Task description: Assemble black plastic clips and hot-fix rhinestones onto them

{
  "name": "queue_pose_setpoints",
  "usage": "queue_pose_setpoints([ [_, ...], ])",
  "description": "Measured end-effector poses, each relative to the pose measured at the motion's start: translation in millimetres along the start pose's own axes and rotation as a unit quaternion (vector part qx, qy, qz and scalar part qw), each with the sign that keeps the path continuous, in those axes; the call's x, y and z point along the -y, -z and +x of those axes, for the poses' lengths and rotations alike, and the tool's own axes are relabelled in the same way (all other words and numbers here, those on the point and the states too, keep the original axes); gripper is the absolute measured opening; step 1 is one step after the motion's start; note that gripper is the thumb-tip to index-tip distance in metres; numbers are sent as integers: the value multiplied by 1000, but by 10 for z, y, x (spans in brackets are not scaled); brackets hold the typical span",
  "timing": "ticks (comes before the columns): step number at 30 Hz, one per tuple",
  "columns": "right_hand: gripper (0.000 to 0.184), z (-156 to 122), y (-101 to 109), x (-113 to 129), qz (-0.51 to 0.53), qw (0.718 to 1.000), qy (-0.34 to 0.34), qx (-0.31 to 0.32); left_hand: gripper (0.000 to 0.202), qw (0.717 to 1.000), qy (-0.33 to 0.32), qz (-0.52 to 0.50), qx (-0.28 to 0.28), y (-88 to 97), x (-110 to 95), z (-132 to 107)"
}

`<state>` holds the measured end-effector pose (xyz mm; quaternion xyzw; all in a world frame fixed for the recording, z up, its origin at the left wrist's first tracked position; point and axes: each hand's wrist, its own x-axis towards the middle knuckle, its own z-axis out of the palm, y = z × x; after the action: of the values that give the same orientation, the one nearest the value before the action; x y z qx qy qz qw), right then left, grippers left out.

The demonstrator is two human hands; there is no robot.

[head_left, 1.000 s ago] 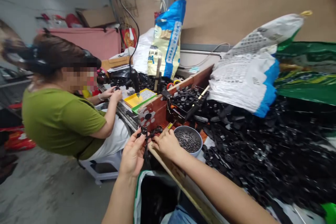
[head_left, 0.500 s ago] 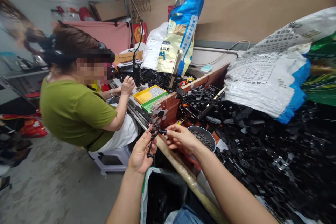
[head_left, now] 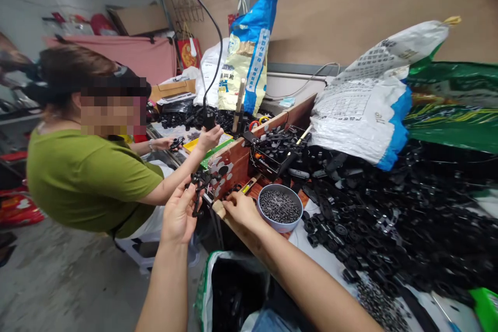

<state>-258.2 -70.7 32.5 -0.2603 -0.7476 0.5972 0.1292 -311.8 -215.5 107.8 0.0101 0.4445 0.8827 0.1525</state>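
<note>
My left hand [head_left: 181,212] grips a black plastic part [head_left: 200,181] with several thin arms and small rounded ends, held up in front of the bench edge. To its right, my right hand [head_left: 243,210] is low over the bench's wooden edge strip [head_left: 220,209], its fingers curled downward. Whatever those fingers hold, if anything, is hidden. Small black pieces [head_left: 234,188] lie just beyond them, beside a yellow-marked knife-like tool [head_left: 250,184]. A round bowl [head_left: 280,227] filled with small dark metal pieces stands right of my right hand.
A co-worker in a green shirt [head_left: 89,181] sits at left, one hand on a hanging black tool [head_left: 209,118]. A wooden divider [head_left: 229,163] splits the bench. Black parts [head_left: 373,223] heap at right before white sacks [head_left: 350,114]. An open lined bag [head_left: 206,290] stands below.
My right hand has come away from the black part and lowered to the bench edge. My left hand keeps the part. The co-worker's hand has moved onto the hanging tool. The view has shifted right.
</note>
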Motion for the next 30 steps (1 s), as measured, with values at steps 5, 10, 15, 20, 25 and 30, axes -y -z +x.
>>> queue_pose_setpoints([
  [5, 24, -125, -59, 36, 179, 983, -27, -32, 61, 994, -92, 62, 22, -132, -30, 209],
  [10, 46, -571, 83, 112, 324, 946, -15, -22, 64, 984, -136, 114, 34, -320, -120, 458],
  [15, 52, -1211, 428, -1, 350, 934, -11, 78, 61, 978, -144, 146, 36, -407, -245, 578],
  [20, 54, -1696, 775, -203, 244, 958, 70, 131, 57, 969, -149, 192, 34, -425, -354, 646],
  [25, 58, -1457, 1220, -3, -49, 969, 244, 4, 47, 956, -140, 253, 43, -478, -471, 681],
  [30, 50, -1039, 1554, 426, -284, 862, 392, -150, 45, 944, -135, 294, 59, -539, -594, 687],
])
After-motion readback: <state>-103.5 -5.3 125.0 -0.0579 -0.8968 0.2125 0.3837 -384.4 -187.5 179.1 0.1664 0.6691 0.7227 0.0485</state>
